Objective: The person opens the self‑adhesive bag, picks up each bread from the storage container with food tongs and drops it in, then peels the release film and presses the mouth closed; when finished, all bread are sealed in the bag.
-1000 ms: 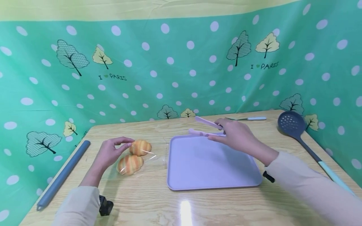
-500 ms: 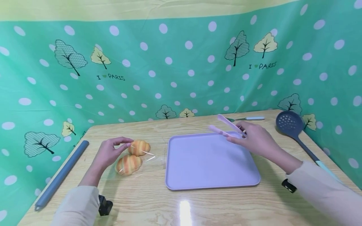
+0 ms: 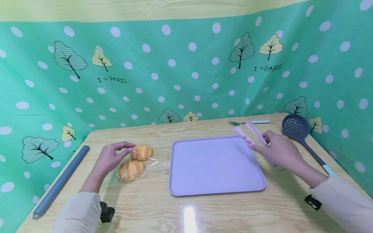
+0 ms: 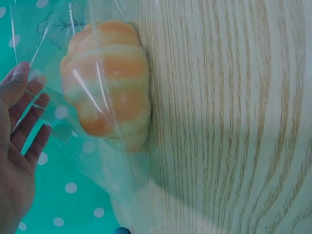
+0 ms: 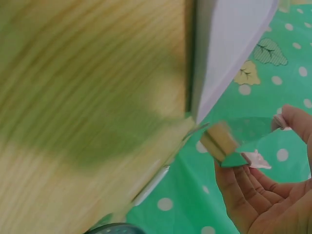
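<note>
My left hand (image 3: 108, 159) pinches the edge of a clear plastic bag (image 3: 161, 164) at the left of the table. Inside the bag lie two striped bread rolls, the far roll (image 3: 141, 152) close to my fingertips and the near roll (image 3: 131, 170) in front of it. The left wrist view shows one roll (image 4: 109, 83) large behind the creased plastic, with thumb and index finger at the bag's edge. My right hand (image 3: 278, 149) grips pale pink tongs (image 3: 256, 132) between thumb and fingers, over the right edge of the lilac tray (image 3: 215, 168). The tongs' arms are spread apart.
A slotted spoon (image 3: 296, 127) lies along the right edge. Behind the tray is a small fork (image 3: 260, 122) with a light handle. A blue-grey rolling pin (image 3: 62, 181) lines the left edge. A patterned green cloth (image 3: 180, 64) hangs at the back.
My right hand has moved to the right with the tongs, from over the tray's far middle to its right edge. The left hand keeps its hold on the bag.
</note>
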Demonstrator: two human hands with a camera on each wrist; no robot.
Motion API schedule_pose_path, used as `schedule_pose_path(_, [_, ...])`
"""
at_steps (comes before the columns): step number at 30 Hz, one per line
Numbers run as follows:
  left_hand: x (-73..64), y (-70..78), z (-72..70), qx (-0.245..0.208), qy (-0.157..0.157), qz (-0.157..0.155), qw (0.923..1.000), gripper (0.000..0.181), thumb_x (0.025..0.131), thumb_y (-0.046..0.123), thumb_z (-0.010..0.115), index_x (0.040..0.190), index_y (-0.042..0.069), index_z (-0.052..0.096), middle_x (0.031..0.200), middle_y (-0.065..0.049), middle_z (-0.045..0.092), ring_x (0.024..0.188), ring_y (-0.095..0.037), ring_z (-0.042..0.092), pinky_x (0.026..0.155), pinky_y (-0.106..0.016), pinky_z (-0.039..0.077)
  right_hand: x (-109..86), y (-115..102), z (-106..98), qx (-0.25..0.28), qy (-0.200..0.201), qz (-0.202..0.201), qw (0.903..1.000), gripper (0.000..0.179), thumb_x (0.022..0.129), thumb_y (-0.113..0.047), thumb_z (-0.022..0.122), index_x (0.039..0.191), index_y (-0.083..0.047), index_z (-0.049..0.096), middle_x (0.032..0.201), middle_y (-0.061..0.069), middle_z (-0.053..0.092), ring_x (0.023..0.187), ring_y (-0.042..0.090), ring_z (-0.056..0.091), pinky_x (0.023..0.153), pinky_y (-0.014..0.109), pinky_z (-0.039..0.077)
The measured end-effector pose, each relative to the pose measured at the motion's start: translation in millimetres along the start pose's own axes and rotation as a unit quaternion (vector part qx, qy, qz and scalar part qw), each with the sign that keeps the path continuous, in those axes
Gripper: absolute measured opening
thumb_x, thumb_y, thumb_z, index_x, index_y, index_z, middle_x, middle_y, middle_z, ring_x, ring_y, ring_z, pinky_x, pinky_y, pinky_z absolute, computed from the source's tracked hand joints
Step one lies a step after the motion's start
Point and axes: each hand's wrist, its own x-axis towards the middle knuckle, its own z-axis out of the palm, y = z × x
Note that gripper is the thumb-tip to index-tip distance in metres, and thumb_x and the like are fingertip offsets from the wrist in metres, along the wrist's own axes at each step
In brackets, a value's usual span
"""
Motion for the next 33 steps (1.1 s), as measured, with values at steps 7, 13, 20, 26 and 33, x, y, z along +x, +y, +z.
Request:
schedule_pose_path(7, [-0.9, 2.7, 0.4, -0.002, 0.000, -0.003, 1.0000, 0.017, 0.099, 0.014, 0.068, 0.112, 0.006, 0.077, 0.111, -0.013, 0.075, 0.114, -0.042, 0.064, 0.095, -0.063, 0.048, -4.8, 17, -3, -0.018, -0.007, 0.015, 0.9997, 0.083, 0.090, -0.066, 0.066, 0.117, 0.012, 0.058, 0.100, 0.028, 0.069, 0.074, 0.030, 0.066, 0.061, 0.043, 0.053])
schedule_pose_path(13, [-1.0, 6.4, -0.8, -0.004, -0.003, -0.005, 1.0000, 0.018, 0.099, 0.016, 0.068, 0.112, 0.007, 0.077, 0.112, -0.013, 0.075, 0.115, -0.043, 0.064, 0.096, -0.063, 0.047, -7.7, 29, -4, -0.017, -0.023, 0.042, 0.9987, 0.080, 0.089, -0.068, 0.064, 0.109, 0.010, 0.059, 0.082, 0.013, 0.067, 0.067, 0.023, 0.060, 0.055, 0.036, 0.047])
schedule_pose_path(20, [-1.8, 7.1, -1.3, -0.002, -0.005, -0.008, 1.0000, 0.018, 0.100, 0.015, 0.068, 0.112, 0.007, 0.077, 0.112, -0.014, 0.075, 0.115, -0.043, 0.063, 0.095, -0.064, 0.047, -9.7, 39, -1, -0.019, -0.039, 0.066, 0.9969, 0.064, 0.089, -0.063, 0.068, 0.087, 0.000, 0.058, 0.067, 0.005, 0.055, 0.060, 0.021, 0.051, 0.051, 0.033, 0.038])
schedule_pose_path(26, [-1.4, 5.2, -0.5, 0.000, -0.006, -0.007, 1.0000, 0.018, 0.099, 0.014, 0.068, 0.112, 0.005, 0.077, 0.111, -0.014, 0.075, 0.114, -0.044, 0.064, 0.096, -0.063, 0.047, -9.5, 47, 3, -0.026, -0.060, 0.084, 0.9943, 0.061, 0.090, -0.060, 0.067, 0.082, -0.001, 0.055, 0.065, 0.007, 0.052, 0.056, 0.021, 0.050, 0.048, 0.033, 0.038])
schedule_pose_path(33, [-1.6, 4.4, 0.1, 0.001, -0.009, -0.011, 0.9999, 0.019, 0.099, 0.015, 0.068, 0.113, 0.005, 0.076, 0.111, -0.014, 0.075, 0.115, -0.044, 0.063, 0.097, -0.063, 0.047, -8.4, 54, 9, -0.029, -0.084, 0.098, 0.9912, 0.063, 0.091, -0.061, 0.065, 0.082, 0.000, 0.052, 0.066, 0.009, 0.050, 0.057, 0.022, 0.049, 0.047, 0.032, 0.039])
